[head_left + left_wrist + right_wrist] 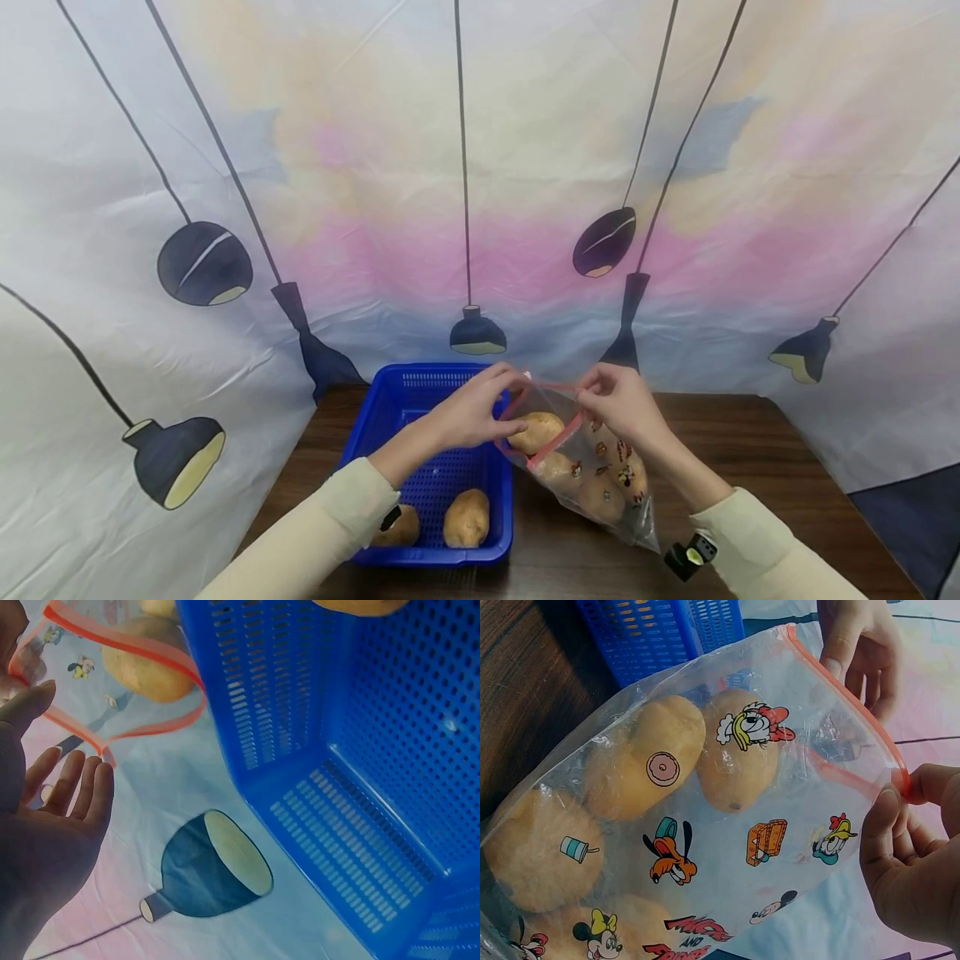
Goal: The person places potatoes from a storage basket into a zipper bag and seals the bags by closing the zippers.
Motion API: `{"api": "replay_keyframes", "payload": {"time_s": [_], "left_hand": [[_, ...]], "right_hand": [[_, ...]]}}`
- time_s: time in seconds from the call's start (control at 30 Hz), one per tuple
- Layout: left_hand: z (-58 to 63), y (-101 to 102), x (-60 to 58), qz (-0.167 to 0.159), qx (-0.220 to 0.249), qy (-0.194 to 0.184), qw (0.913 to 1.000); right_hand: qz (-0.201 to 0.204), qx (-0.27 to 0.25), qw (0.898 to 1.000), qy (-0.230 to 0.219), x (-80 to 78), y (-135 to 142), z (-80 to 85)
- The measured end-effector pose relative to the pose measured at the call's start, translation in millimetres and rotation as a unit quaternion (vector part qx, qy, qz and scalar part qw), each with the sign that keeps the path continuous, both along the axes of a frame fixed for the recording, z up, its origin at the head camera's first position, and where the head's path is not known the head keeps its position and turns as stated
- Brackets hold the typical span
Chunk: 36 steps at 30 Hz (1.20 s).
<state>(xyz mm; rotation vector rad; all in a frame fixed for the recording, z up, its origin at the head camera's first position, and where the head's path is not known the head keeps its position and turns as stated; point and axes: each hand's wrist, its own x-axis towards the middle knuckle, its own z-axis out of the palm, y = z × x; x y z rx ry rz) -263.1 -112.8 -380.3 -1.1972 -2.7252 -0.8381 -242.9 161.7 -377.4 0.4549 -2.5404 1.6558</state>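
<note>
A clear zip bag (600,487) with a red zip edge and cartoon prints lies tilted beside the blue basket, with several potatoes (664,742) inside. My right hand (622,404) pinches the red zip edge (892,754) at the bag's mouth between thumb and forefinger. At the mouth's other side is my left hand (476,408), its thumb apart from its loosely bent fingers (96,795). Those fingertips are close to the red edge; whether they touch it I cannot tell. One potato (536,432) sits just inside the mouth, near the left thumb.
The blue perforated basket (504,500) stands on the dark wooden table (720,450), left of the bag. Two potatoes lie at its near end: one potato (467,518) in full view, another potato (401,529) partly behind my left sleeve. A lamp-printed cloth (525,167) hangs behind.
</note>
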Motion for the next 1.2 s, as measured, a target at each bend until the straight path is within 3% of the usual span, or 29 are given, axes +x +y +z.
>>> {"api": "replay_keyframes", "payload": {"time_s": [0.33, 0.63, 0.93, 1.2], "left_hand": [[-9.0, -31, 5.6, 0.033, -0.029, -0.050, 0.9978], [-33.6, -58, 15.7, 0.047, -0.056, -0.106, 0.9917], [-60.2, -69, 30.5, 0.036, -0.094, -0.136, 0.9856], [-74.3, -68, 41.9, 0.018, -0.120, -0.157, 0.9800]], "right_hand": [[-0.004, 0.001, 1.000, -0.004, 0.6, 0, -0.3], [-0.002, 0.003, 1.000, 0.001, 0.5, -1, 0.0], [0.000, 0.005, 1.000, 0.002, 0.8, -1, -1.2], [-0.007, 0.009, 1.000, -0.002, 0.4, 0, -2.8]]}}
